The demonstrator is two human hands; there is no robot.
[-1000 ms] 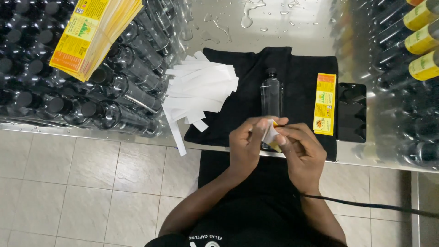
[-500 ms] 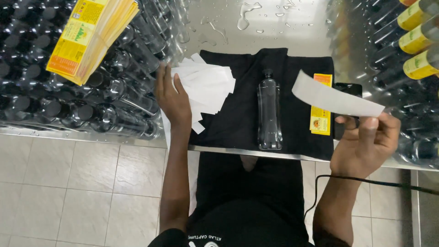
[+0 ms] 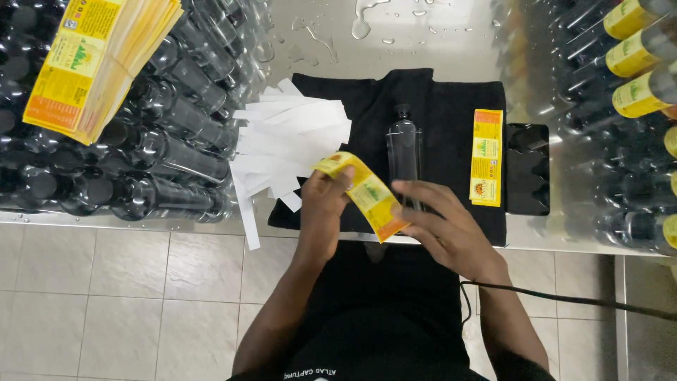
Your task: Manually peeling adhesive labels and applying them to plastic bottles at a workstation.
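Both forearms reach forward, hands close together. The left hand [image 3: 323, 204] is curled, fingertips pinching. The right hand [image 3: 444, 229] spreads its fingers toward the left.

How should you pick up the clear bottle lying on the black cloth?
Grip the clear bottle around its straight middle body, coming down from above. It lies flat on the black cloth, cap pointing away, so its round sides are free. The right hand is nearest; the left hand holds the yellow label.
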